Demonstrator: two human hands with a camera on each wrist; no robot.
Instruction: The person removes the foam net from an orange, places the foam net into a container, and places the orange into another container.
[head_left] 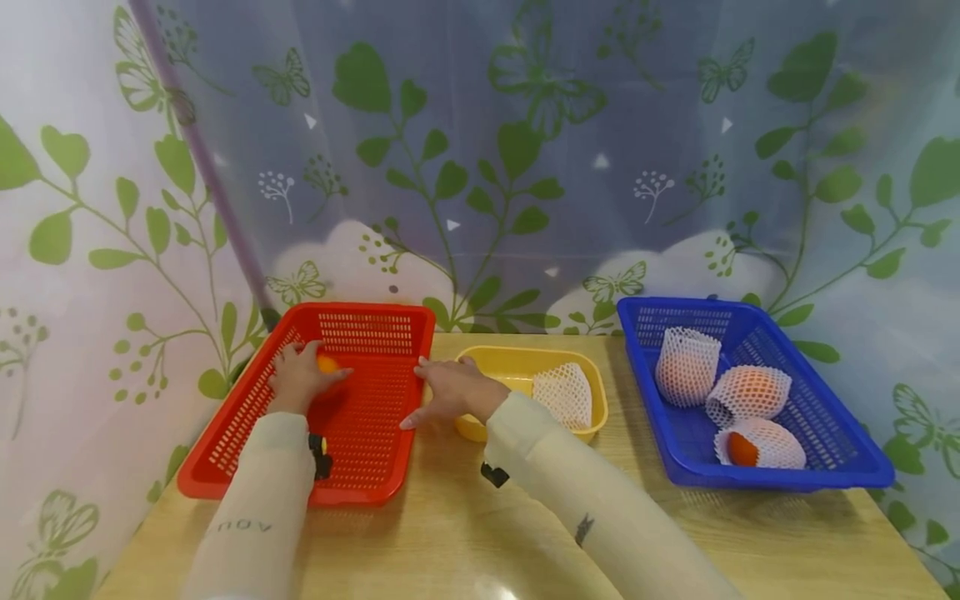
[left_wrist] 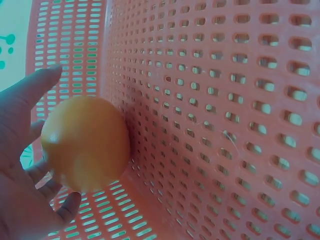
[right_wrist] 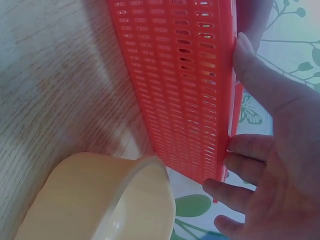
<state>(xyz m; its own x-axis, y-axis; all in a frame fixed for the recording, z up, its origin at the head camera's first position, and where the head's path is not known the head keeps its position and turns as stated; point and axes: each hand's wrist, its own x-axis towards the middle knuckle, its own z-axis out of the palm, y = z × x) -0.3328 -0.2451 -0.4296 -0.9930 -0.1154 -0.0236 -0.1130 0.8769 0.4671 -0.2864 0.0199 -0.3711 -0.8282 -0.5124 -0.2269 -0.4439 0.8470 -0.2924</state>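
Inside the red basket (head_left: 367, 417), my left hand (head_left: 297, 379) reaches over an orange (head_left: 327, 364) on the basket floor. In the left wrist view the thumb stands apart from the orange (left_wrist: 86, 144), and the other fingers lie loosely spread beside and behind it; whether they touch it is hard to tell. My right hand (head_left: 459, 387) is at the red basket's right side, its fingertips against the rim (right_wrist: 231, 100) and the thumb spread. Beneath and beside that hand stands a small yellow basin (head_left: 602, 408) with a white foam net sleeve (head_left: 562, 396) in it.
At the right, a blue basket (head_left: 780, 477) holds three fruits in white foam nets: one upright (head_left: 687, 367), one lying behind (head_left: 750, 392), one partly bare at the front (head_left: 761, 446). All stand on a wooden table (head_left: 465, 533) before a patterned curtain (head_left: 480, 167).
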